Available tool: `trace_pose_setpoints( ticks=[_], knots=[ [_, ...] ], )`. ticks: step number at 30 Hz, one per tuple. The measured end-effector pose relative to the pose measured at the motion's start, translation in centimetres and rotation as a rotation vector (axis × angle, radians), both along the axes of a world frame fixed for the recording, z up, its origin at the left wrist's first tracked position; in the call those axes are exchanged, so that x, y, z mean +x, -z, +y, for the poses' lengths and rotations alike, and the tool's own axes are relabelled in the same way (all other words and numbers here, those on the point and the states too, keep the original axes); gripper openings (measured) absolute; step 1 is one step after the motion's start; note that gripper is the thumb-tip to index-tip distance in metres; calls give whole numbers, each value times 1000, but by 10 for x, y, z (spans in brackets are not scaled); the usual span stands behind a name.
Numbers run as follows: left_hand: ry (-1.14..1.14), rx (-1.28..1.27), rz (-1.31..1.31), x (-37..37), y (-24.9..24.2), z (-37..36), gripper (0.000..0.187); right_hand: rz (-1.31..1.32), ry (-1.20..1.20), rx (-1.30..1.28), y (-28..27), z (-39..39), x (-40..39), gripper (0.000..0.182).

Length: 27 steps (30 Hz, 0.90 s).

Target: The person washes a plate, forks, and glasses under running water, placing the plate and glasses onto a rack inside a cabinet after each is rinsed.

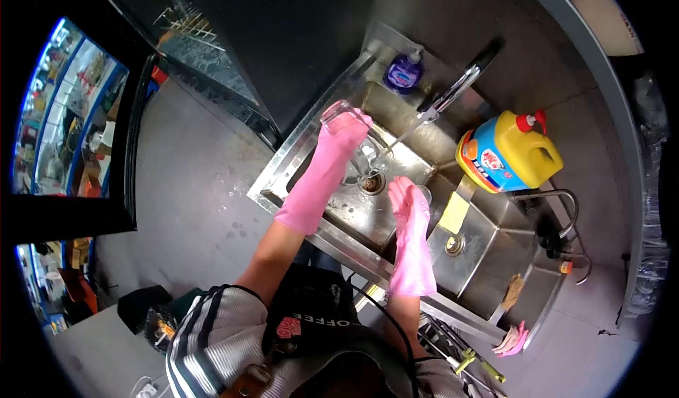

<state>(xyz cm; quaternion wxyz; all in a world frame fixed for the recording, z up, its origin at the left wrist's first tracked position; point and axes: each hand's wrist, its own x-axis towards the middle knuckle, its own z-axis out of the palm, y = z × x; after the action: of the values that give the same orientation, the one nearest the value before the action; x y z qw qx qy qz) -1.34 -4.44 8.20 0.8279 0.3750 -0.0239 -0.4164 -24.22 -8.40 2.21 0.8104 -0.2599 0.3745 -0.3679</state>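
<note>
The left hand (344,130), in a pink glove, has its grip closed around a clear glass (337,110) held over the sink (368,214). The right hand (409,198), also gloved, reaches into the sink just beside the drain (371,182); its grip cannot be told. Water from the faucet (453,87) runs into the sink. Behind the sink stand a purple soap bottle (403,72) and a yellow jug (511,152).

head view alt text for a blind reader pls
Two pink-gloved hands work over a steel sink: the left hand holds a clear glass, the right hand is by the drain. Yellow detergent jug stands beside.
</note>
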Motion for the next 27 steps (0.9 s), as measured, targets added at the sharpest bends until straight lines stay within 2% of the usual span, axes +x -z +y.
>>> trace_pose_setpoints(
  ticks=[3,5,6,9,10,11,13,16,17,18,19,21,23,25,27],
  knots=[
    [5,-102,389,-6,-9,9,30,-25,-40,-21,-11,7,1,39],
    [17,-224,662,-7,-14,22,30,-60,-64,-41,-16,9,1,39],
    [153,-227,653,-2,-8,35,45,-20,-47,-64,-20,10,2,38],
    [103,-190,741,-2,-36,69,49,13,-69,-159,-29,10,0,37],
    [94,-152,713,2,-48,85,51,26,-67,-179,-34,9,0,35],
    [48,-144,735,8,-60,101,51,-31,-72,-205,-51,14,5,24],
    [-54,-134,772,28,-78,134,53,11,-113,-315,-74,18,15,20],
    [-221,-332,615,76,-62,182,58,-71,-224,-539,-110,33,53,15],
    [-287,-420,552,95,-53,196,58,13,-272,-590,-132,44,72,15],
    [-328,-437,566,109,-75,219,55,27,-338,-630,-156,58,92,16],
    [-345,-454,381,126,-78,236,49,43,-398,-669,-178,74,113,17],
    [-478,-494,320,173,-61,257,51,-46,-548,-779,-217,108,160,23],
    [-693,-272,255,203,-65,269,34,-147,-671,-906,-243,132,220,30],
    [-753,-181,142,226,-63,279,33,-185,-548,-923,-256,152,283,36],
    [-628,-333,368,247,-66,291,34,-99,-377,-966,-249,143,365,53]
  ],
)
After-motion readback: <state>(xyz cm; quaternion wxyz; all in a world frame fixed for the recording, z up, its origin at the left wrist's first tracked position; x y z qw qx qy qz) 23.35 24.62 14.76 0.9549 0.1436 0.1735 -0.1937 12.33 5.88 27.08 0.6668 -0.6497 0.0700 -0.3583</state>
